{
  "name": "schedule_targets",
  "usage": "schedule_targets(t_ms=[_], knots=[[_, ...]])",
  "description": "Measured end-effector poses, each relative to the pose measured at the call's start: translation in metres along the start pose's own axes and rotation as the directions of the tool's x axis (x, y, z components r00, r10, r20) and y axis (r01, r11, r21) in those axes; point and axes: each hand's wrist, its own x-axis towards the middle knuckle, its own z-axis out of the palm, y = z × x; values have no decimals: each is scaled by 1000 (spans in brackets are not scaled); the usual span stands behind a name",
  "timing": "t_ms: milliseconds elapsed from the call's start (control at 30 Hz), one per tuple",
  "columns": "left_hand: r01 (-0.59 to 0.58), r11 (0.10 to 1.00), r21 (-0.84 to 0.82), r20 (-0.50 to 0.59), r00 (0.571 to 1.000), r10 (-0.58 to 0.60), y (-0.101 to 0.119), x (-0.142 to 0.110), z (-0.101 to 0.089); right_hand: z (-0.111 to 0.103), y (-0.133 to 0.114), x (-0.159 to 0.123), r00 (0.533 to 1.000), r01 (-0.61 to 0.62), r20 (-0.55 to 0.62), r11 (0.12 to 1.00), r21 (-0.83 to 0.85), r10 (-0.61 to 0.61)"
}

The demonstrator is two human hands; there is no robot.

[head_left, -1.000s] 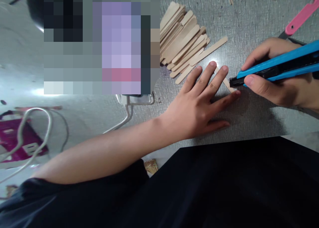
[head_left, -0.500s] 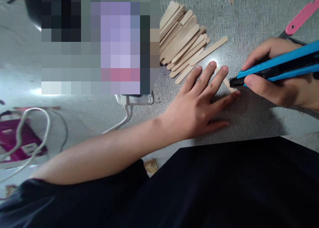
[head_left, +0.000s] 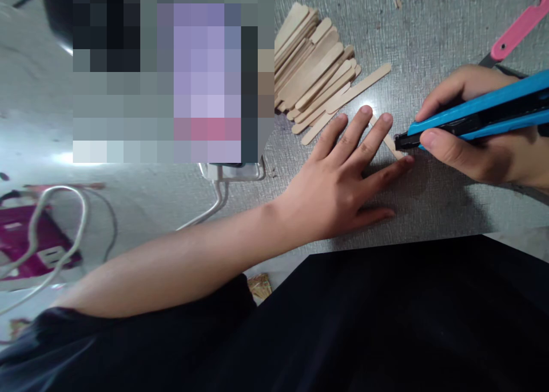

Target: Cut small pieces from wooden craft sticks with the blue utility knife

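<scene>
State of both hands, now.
Left hand: open, spread over a stick.
Right hand: closed, holding the blue cutter.

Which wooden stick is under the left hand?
The flat, pale wooden stick slanting down rightward beneath the left hand, with the blue-and-black utility knife tip at it. The pile of pale wooden sticks slants the opposite way.
</scene>
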Motion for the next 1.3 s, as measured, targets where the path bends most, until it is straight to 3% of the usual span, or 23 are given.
schedule_targets(t_ms=[233,800,1067,1300], knots=[[17,1000,-8,33,999,-16,1,0,-2,1,-2,0,998,-59,-12,998,15,60],[19,1000,-1,32,999,-19,0,0,-1,1,-2,-2,995,-93,-46,995,-44,91],[15,1000,-21,26,1000,-14,1,0,-1,0,-1,0,999,-30,-10,999,15,30],[9,1000,3,24,1000,-9,1,0,-1,0,-3,-3,996,-80,-30,996,-32,79]])
